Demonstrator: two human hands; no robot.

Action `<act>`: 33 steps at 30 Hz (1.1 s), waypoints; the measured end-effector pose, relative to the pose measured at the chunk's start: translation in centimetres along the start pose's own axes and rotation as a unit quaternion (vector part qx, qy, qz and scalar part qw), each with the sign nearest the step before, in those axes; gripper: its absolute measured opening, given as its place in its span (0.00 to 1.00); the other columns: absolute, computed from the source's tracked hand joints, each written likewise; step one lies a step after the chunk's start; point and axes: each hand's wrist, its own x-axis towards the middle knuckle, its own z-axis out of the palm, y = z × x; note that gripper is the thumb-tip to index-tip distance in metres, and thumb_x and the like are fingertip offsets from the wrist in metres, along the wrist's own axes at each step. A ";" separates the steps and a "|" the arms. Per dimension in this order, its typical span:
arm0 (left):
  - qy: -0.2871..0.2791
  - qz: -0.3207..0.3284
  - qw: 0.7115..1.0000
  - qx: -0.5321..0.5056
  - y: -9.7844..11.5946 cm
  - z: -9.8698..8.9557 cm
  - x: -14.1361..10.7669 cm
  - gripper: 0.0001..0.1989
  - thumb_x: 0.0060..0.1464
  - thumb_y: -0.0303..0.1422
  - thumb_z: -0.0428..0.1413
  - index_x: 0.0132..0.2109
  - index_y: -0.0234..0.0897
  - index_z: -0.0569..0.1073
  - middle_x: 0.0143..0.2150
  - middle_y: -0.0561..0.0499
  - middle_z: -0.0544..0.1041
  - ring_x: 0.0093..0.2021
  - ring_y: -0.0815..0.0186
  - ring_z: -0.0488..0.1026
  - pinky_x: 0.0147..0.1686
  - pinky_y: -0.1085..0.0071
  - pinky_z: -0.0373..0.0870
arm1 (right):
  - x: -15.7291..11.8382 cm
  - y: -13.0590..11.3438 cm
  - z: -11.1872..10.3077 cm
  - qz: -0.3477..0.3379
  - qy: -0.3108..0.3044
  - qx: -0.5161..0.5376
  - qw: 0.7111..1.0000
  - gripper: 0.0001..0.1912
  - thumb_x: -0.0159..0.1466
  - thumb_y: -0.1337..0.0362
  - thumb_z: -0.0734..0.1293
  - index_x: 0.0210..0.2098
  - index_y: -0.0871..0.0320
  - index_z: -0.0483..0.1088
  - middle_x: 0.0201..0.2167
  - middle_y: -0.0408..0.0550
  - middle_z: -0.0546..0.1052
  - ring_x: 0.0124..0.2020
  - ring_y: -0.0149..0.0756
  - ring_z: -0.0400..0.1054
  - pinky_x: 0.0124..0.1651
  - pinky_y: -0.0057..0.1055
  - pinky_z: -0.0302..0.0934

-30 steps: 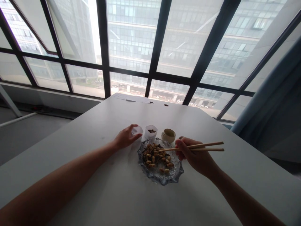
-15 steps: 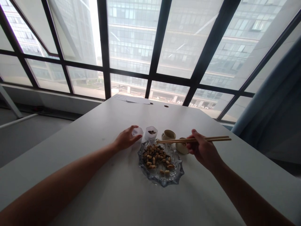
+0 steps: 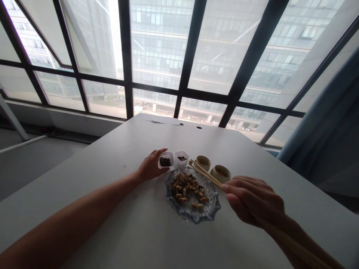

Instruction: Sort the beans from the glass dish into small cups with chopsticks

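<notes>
My left hand [image 3: 153,164] is curled around a small white plastic cup [image 3: 160,165] that holds dark seeds [image 3: 165,161]. In my right hand [image 3: 254,200] is a pair of wooden chopsticks [image 3: 207,174], pointing left and away from me. Their tips hover beyond the far rim of a scalloped glass plate [image 3: 193,216]; a small pale bit shows at the tips, too small to name. Peanuts in their shells [image 3: 184,191] and dark striped seeds lie mixed on the plate. A second white cup [image 3: 181,163] with some seeds stands right of the first.
Two beige ceramic cups [image 3: 202,161] stand behind and to the right of the plate, the nearer one with pale pieces inside. The white table [image 3: 126,220] reaches towards large windows. Paper [image 3: 159,119] lies at its far edge, and a blue curtain [image 3: 322,116] hangs at the right.
My right hand has come nearer and lower, turning the chopsticks from level to slanting away from me. The cup in my left hand has tipped so that its dark seeds now show.
</notes>
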 end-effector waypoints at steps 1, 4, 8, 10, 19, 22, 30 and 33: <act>0.003 0.013 1.000 0.000 0.0 0.0 0.0 0.37 0.48 0.40 0.63 0.63 0.38 0.61 0.58 0.38 0.71 0.58 0.50 0.69 0.56 0.55 0.68 | 0.1 -0.3 0.0 -0.021 -0.011 -0.014 1.000 0.12 0.65 0.57 0.67 0.26 0.52 0.76 0.20 0.46 0.79 0.20 0.36 0.73 0.26 0.33 0.69; 0.004 0.034 0.999 -0.003 0.1 -0.1 0.0 0.35 0.48 0.38 0.63 0.61 0.38 0.63 0.56 0.39 0.73 0.57 0.50 0.69 0.56 0.55 0.68 | 0.4 -0.5 0.1 -0.035 -0.003 -0.028 0.999 0.13 0.66 0.59 0.66 0.27 0.52 0.76 0.20 0.47 0.79 0.20 0.36 0.72 0.24 0.32 0.68; -0.002 -0.011 1.000 -0.004 0.6 -0.3 -0.1 0.35 0.48 0.42 0.62 0.61 0.39 0.63 0.54 0.40 0.75 0.54 0.50 0.73 0.53 0.53 0.69 | 0.3 0.3 0.0 0.023 0.062 -0.001 0.998 0.15 0.68 0.57 0.64 0.26 0.53 0.75 0.21 0.47 0.79 0.19 0.34 0.72 0.22 0.30 0.68; -0.021 -0.062 0.998 0.010 0.7 -0.5 -0.1 0.36 0.48 0.44 0.62 0.62 0.40 0.62 0.52 0.42 0.77 0.50 0.50 0.75 0.50 0.53 0.71 | 0.1 1.0 -0.2 0.068 0.119 0.021 0.990 0.16 0.68 0.56 0.64 0.26 0.54 0.75 0.20 0.47 0.78 0.18 0.34 0.72 0.20 0.29 0.68; -0.036 -0.045 0.998 0.030 3.4 -3.0 4.1 0.41 0.50 0.60 0.54 0.61 0.35 0.63 0.59 0.37 0.71 0.58 0.47 0.68 0.56 0.48 0.64 | 0.4 4.6 -2.8 0.256 0.292 0.093 0.917 0.23 0.65 0.46 0.64 0.25 0.58 0.72 0.15 0.44 0.75 0.12 0.31 0.68 0.15 0.25 0.63; -0.106 0.023 0.993 0.040 7.9 -1.7 6.7 0.37 0.53 0.58 0.53 0.59 0.36 0.66 0.59 0.40 0.72 0.60 0.48 0.66 0.59 0.49 0.60 | 0.0 5.4 -4.1 0.246 0.244 0.023 0.938 0.25 0.65 0.44 0.63 0.25 0.59 0.71 0.16 0.44 0.75 0.14 0.31 0.69 0.17 0.26 0.64; -0.317 0.113 0.937 0.090 15.7 7.8 11.0 0.43 0.48 0.60 0.55 0.63 0.39 0.62 0.66 0.40 0.64 0.66 0.46 0.56 0.64 0.48 0.47 | -0.2 5.6 -6.6 0.275 0.045 -0.061 0.958 0.29 0.67 0.41 0.56 0.24 0.58 0.67 0.15 0.45 0.72 0.13 0.30 0.67 0.16 0.25 0.59; -0.350 0.097 0.926 0.106 16.3 9.5 11.6 0.42 0.43 0.61 0.57 0.58 0.38 0.67 0.63 0.40 0.67 0.64 0.46 0.59 0.63 0.50 0.50 | -0.3 5.7 -6.8 0.299 0.013 -0.052 0.953 0.28 0.67 0.42 0.56 0.24 0.58 0.66 0.14 0.44 0.71 0.13 0.31 0.66 0.16 0.25 0.58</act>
